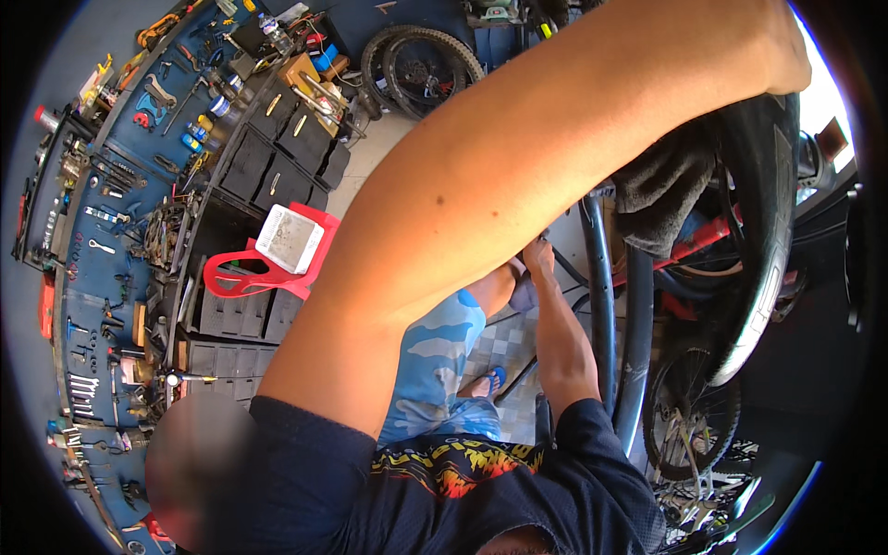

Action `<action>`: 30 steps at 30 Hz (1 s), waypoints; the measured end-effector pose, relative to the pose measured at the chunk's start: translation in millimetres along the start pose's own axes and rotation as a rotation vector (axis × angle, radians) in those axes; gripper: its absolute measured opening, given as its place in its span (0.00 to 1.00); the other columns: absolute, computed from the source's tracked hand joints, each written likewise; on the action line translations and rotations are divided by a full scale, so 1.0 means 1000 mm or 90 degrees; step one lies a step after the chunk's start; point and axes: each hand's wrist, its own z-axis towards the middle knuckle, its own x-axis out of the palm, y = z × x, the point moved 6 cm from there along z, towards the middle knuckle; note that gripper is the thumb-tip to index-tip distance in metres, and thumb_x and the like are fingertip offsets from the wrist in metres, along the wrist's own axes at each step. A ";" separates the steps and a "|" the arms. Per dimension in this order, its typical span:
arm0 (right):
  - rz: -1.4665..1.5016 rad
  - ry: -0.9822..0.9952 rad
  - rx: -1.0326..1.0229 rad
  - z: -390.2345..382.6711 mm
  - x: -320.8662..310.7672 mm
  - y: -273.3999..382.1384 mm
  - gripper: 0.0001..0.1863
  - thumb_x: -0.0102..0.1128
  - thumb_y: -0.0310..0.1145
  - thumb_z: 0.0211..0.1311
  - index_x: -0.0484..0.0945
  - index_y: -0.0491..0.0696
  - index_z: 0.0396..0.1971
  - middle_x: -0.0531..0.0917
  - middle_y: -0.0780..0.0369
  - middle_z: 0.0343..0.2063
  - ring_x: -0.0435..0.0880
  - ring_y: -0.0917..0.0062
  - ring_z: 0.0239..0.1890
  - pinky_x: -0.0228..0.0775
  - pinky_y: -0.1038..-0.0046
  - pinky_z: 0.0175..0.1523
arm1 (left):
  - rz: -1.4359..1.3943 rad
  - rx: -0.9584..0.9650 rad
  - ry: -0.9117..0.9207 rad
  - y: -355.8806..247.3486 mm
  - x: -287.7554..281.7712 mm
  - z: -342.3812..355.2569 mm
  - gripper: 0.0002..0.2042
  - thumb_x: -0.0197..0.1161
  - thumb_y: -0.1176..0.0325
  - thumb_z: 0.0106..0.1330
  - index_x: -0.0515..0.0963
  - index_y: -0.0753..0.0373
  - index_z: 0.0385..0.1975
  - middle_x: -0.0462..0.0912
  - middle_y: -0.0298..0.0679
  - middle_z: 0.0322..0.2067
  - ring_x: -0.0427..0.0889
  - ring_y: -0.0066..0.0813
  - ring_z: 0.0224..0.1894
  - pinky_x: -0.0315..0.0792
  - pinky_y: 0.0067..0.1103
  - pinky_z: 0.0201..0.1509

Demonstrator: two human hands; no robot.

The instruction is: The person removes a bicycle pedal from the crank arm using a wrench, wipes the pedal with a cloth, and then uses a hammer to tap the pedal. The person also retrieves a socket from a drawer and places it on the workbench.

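My left arm stretches across the view to the upper right, where my left hand [784,60] is at the rim beside the top of a bicycle wheel [772,222] with a black tyre. Its fingers are hidden, so I cannot see what they touch. Lower down, my right hand [538,252] is closed, with a small dark thing at its fingers that my left forearm partly covers. Just right of that hand runs a dark, glossy bicycle frame tube [601,305], with a second dark tube [635,342] beside it. A dark grey towel [655,199] hangs between the tubes and the wheel.
A red plastic stool [242,275] bears a white tray [289,239] to my left. Beyond it stand black drawers [254,166] and a blue tool board [102,240] with several wrenches. Bicycle wheels [421,69] lean at the back; another bicycle wheel [689,412] stands at right.
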 end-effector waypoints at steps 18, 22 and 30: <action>-0.219 -0.010 -0.236 0.018 0.006 0.010 0.29 0.40 0.47 0.74 0.85 0.36 0.42 0.86 0.38 0.41 0.88 0.45 0.44 0.82 0.52 0.51 | -0.084 -0.061 0.095 0.012 0.035 -0.004 0.19 0.54 0.58 0.75 0.82 0.67 0.30 0.81 0.44 0.22 0.77 0.30 0.21 0.73 0.31 0.24; -0.301 -0.036 -0.247 -0.011 -0.038 0.036 0.26 0.41 0.44 0.73 0.85 0.38 0.41 0.86 0.40 0.40 0.88 0.46 0.43 0.82 0.52 0.50 | -0.153 -0.039 0.171 -0.024 0.032 0.005 0.20 0.53 0.57 0.75 0.81 0.67 0.28 0.80 0.43 0.20 0.75 0.29 0.18 0.71 0.31 0.21; -0.364 -0.009 -0.335 0.006 -0.014 0.099 0.21 0.44 0.38 0.71 0.85 0.40 0.41 0.87 0.42 0.38 0.89 0.49 0.41 0.83 0.52 0.48 | 0.001 -0.041 -0.011 0.005 -0.027 0.047 0.25 0.54 0.52 0.75 0.84 0.68 0.26 0.84 0.50 0.20 0.84 0.39 0.21 0.78 0.36 0.25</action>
